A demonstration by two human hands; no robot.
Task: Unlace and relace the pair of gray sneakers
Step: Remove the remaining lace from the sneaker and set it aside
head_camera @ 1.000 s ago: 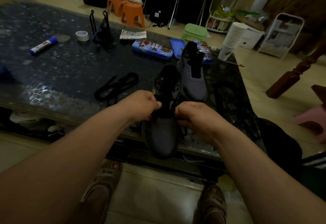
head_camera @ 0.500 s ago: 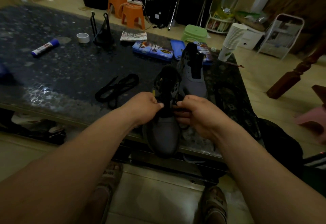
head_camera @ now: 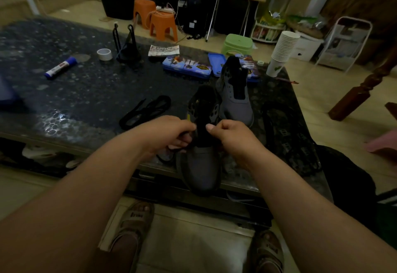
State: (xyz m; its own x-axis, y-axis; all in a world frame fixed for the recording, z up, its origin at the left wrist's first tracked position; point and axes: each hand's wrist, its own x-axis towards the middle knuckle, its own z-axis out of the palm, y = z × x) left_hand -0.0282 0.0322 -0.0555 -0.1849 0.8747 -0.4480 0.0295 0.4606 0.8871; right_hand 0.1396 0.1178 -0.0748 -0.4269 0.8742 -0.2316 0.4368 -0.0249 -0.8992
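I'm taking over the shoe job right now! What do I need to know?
Left hand: fingers curled at the near sneaker's eyelets, apparently pinching the near lace, which trails out underneath.
Right hand: fingers curled on the other side; too dark to tell what it pinches.
Near sneaker: toe over the table edge.
Far sneaker: just behind, no lace in it.
Loose lace: on the table, left of both sneakers.
Done: far sneaker unlaced.
Left: finish the near sneaker, then lace the far one.
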